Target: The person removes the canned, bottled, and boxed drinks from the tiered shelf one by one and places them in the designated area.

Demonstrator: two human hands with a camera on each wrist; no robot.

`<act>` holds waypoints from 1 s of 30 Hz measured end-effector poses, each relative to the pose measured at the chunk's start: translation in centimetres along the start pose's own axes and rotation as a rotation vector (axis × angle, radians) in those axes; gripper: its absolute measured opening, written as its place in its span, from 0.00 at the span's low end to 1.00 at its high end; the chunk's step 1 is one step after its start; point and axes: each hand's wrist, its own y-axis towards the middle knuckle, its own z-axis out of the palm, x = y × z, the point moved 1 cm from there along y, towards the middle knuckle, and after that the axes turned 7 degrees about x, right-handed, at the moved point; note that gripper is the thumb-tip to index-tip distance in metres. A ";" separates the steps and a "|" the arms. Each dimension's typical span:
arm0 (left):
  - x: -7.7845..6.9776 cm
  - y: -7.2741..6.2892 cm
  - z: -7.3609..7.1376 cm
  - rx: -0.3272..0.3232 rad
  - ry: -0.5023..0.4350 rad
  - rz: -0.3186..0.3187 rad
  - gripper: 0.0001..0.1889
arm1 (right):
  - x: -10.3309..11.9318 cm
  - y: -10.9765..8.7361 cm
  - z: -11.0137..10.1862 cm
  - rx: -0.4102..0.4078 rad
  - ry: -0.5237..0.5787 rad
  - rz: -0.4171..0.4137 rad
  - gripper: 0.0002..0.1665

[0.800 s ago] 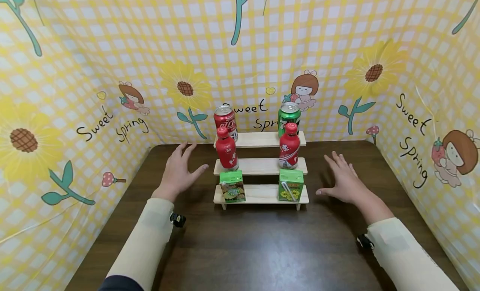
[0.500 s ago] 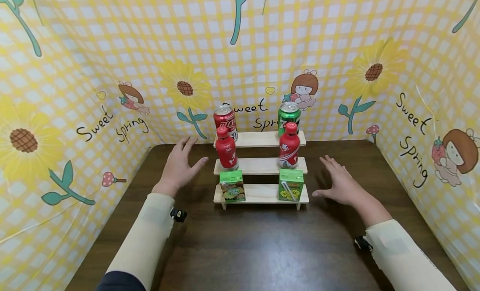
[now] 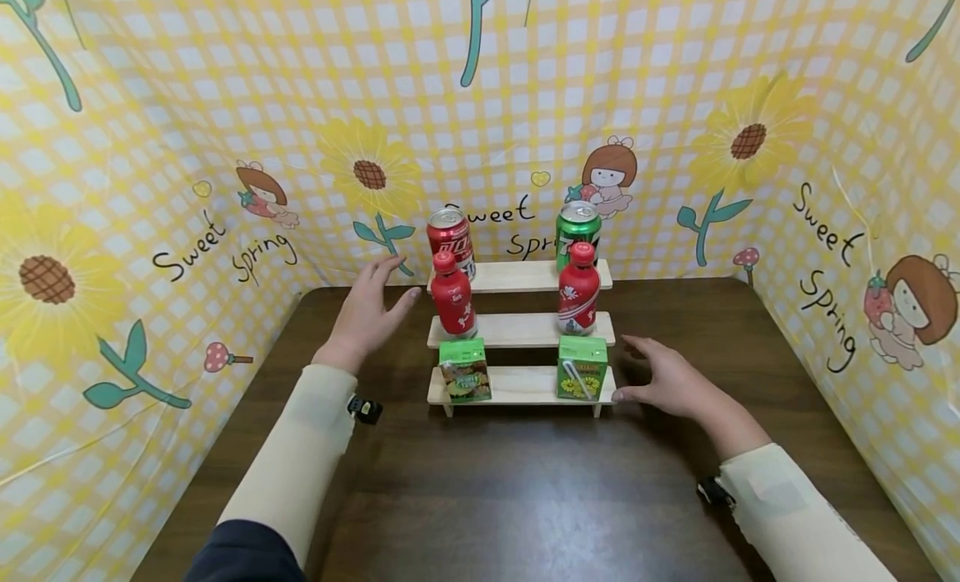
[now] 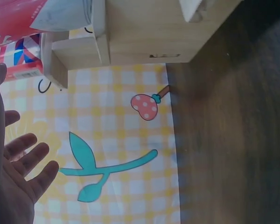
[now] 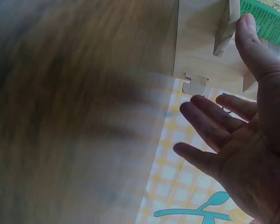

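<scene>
A three-tier wooden stand [image 3: 517, 385] bears drinks at both ends of each tier. On top are a red can [image 3: 442, 232] at left and a green can [image 3: 577, 228] at right. The middle tier carries two red bottles, the left bottle [image 3: 452, 303] and the right bottle [image 3: 578, 294]. Green drink cartons stand on the bottom tier: a left carton [image 3: 465, 375] and a right carton [image 3: 582, 372] with a straw. My left hand [image 3: 367, 311], fingers spread, is left of the red can and left bottle. My right hand [image 3: 667, 378] has its thumb close beside the right carton, holding nothing.
The stand sits on a dark brown table [image 3: 480, 499], near its back edge. A yellow checked cloth [image 3: 495, 107] with printed flowers hangs behind and along both sides.
My right hand has moved left, up to the stand's right end. My left hand has moved slightly forward and right, toward the red can. The drinks have not moved.
</scene>
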 end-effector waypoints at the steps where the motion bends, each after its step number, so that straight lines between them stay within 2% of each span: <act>1: -0.1 0.2 0.0 -0.002 -0.002 0.005 0.38 | 0.0 0.0 0.1 0.003 0.007 -0.005 0.64; 7: -0.6 1.1 -0.2 -0.015 -0.061 0.016 0.36 | 0.0 0.1 0.7 0.043 0.069 -0.023 0.57; 17: -1.7 2.6 -0.4 -0.045 -0.193 0.041 0.34 | 0.2 0.1 1.1 0.082 0.120 0.006 0.49; 19: -1.9 3.0 -0.5 -0.055 -0.243 0.046 0.33 | 0.2 0.1 1.1 0.085 0.122 0.003 0.46; 26: -3.1 4.5 -0.9 -0.075 -0.503 0.067 0.33 | 0.2 0.0 1.1 0.106 0.142 -0.010 0.41; 30: -3.6 4.8 -1.1 -0.068 -0.551 0.060 0.33 | 0.2 0.0 1.2 0.114 0.144 -0.010 0.40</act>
